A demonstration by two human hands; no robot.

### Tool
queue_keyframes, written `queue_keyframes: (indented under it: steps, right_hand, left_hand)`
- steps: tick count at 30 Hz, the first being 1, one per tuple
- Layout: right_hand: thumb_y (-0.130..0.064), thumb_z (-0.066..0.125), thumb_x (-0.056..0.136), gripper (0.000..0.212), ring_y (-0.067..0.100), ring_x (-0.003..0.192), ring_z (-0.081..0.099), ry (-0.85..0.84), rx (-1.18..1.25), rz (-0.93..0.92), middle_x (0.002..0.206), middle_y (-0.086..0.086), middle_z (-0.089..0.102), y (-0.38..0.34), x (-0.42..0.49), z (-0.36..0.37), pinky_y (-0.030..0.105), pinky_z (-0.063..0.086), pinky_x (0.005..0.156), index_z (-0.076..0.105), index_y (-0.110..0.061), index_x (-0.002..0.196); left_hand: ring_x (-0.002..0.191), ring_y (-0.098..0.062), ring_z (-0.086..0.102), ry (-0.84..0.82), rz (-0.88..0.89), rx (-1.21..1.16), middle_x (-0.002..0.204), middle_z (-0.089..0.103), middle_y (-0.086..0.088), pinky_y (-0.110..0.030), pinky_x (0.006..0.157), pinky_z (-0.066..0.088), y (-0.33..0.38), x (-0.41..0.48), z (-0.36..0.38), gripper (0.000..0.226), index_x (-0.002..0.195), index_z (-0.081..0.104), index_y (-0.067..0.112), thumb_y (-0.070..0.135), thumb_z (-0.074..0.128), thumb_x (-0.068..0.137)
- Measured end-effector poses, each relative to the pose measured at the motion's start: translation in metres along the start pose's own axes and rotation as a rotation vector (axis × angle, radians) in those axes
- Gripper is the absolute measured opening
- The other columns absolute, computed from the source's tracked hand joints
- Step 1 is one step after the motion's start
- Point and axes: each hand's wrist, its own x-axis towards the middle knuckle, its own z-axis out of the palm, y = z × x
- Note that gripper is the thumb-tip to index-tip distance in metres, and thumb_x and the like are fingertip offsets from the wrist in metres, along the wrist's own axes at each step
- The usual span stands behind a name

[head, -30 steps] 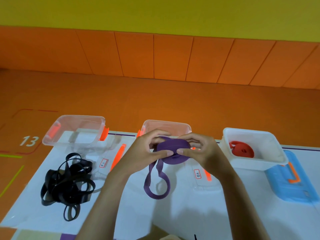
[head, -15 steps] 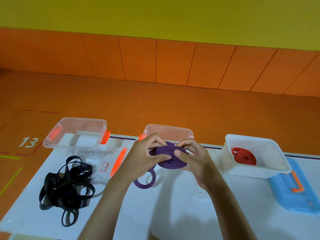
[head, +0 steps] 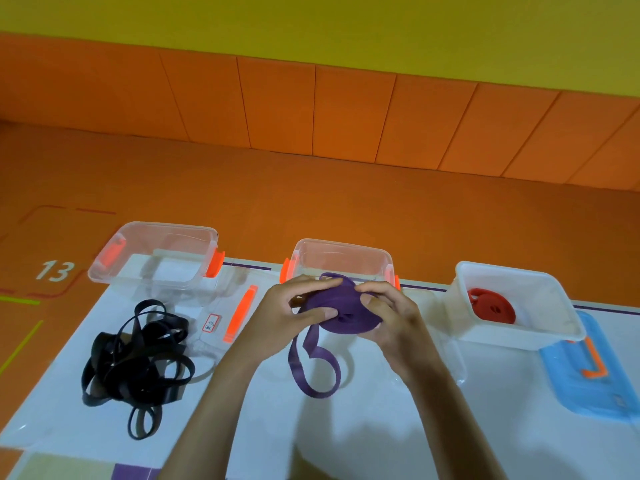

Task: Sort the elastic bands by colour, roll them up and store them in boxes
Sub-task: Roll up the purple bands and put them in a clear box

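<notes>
Landmark: the middle clear box [head: 343,244], with orange clips at both ends, stands at the far edge of the white worktop [head: 381,427]. Every place below is told from it.
Purple band roll [head: 343,311]: you hold this flat coil just on the near side of the middle clear box, lifted off the worktop and caught between your two hands. In view its far edge overlaps the box's near wall.
Left hand [head: 289,315]: it grips the roll's left side, with the thumb laid across the coil's face and the fingers curled over its far rim.
Right hand [head: 393,318]: it grips the roll's right side, with the fingers bent onto the coil's top and face.
Loose tail [head: 311,374]: the unrolled end drops from the roll's left underside and lies in a loop on the worktop, nearer you than the box.
Black bands [head: 138,362]: a tangled heap to the left of the box and nearer you, well apart from both hands.
Left clear box [head: 156,227]: in the same row, to the left.
Clear lid [head: 239,313]: it has an orange clip and lies just left of the box, on its near side.
White box [head: 519,271]: in the same row, to the right. The red band roll [head: 491,308] lies inside it, by its left wall.
Blue lid [head: 588,382]: far right of the box and nearer you.
</notes>
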Motion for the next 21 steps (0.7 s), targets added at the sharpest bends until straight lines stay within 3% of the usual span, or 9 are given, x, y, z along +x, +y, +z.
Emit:
queue_keyframes:
  steps: [4,8,10,12,15,19,21]
  right_hand:
    - [-0.011,0.068,0.093,0.020,0.029,0.116,0.071,-0.059,0.023,0.049,0.123,0.007,0.073,0.006,0.000,0.010,0.044,0.063,0.088,0.074,-0.022,0.109]
    - [-0.019,0.088,0.080,0.043,0.009,0.118,0.066,-0.129,-0.338,0.053,0.120,-0.015,0.070,-0.004,0.003,0.015,0.029,0.061,0.086,0.066,-0.032,0.116]
    - [-0.017,0.087,0.086,0.054,0.001,0.120,0.062,-0.213,-0.484,0.017,0.122,-0.024,0.066,-0.008,0.004,0.023,0.023,0.060,0.084,0.060,-0.031,0.130]
    - [-0.020,0.081,0.093,0.050,-0.006,0.120,0.059,-0.209,-0.629,-0.045,0.122,-0.028,0.065,-0.012,0.005,0.032,0.015,0.057,0.082,0.059,-0.030,0.136]
    - [-0.033,0.071,0.096,0.047,-0.005,0.116,0.062,-0.163,-0.673,-0.095,0.129,-0.017,0.066,-0.019,0.000,0.041,0.013,0.055,0.079,0.061,-0.028,0.142]
    - [-0.040,0.071,0.089,0.049,0.008,0.109,0.069,-0.108,-0.709,-0.051,0.124,-0.003,0.072,-0.017,-0.009,0.049,0.016,0.057,0.074,0.066,-0.031,0.137]
    - [-0.039,0.072,0.090,0.045,0.013,0.110,0.071,-0.086,-0.732,-0.048,0.121,-0.003,0.074,-0.010,-0.013,0.056,0.017,0.059,0.076,0.067,-0.029,0.133]
  left_hand:
    - [0.104,-0.013,0.073,0.039,-0.009,0.067,0.111,0.078,0.012,-0.022,0.086,0.058,-0.004,-0.004,-0.012,0.038,0.116,0.078,0.033,0.013,0.088,0.085]
    - [0.097,-0.004,0.069,-0.025,0.036,0.152,0.103,0.071,0.023,-0.012,0.080,0.051,-0.005,-0.007,-0.022,0.036,0.108,0.075,0.037,0.009,0.084,0.088]
    - [0.101,-0.004,0.067,-0.045,0.052,0.168,0.104,0.068,0.026,-0.012,0.081,0.050,-0.005,-0.006,-0.024,0.033,0.113,0.073,0.036,0.013,0.082,0.091]
    - [0.105,-0.004,0.066,-0.045,0.073,0.209,0.106,0.067,0.024,-0.012,0.081,0.050,-0.005,-0.005,-0.027,0.031,0.119,0.073,0.031,0.015,0.080,0.093]
    - [0.109,-0.008,0.066,-0.023,0.090,0.175,0.113,0.065,0.016,-0.016,0.086,0.053,-0.005,-0.009,-0.034,0.035,0.125,0.074,0.025,0.016,0.082,0.092]
    - [0.097,-0.015,0.069,0.048,-0.020,-0.053,0.117,0.062,0.019,-0.025,0.085,0.058,-0.008,-0.025,-0.043,0.065,0.134,0.055,0.049,0.027,0.087,0.082]
    - [0.095,-0.017,0.070,0.066,-0.041,-0.106,0.117,0.061,0.018,-0.027,0.084,0.058,-0.013,-0.033,-0.044,0.068,0.128,0.052,0.055,0.027,0.088,0.078]
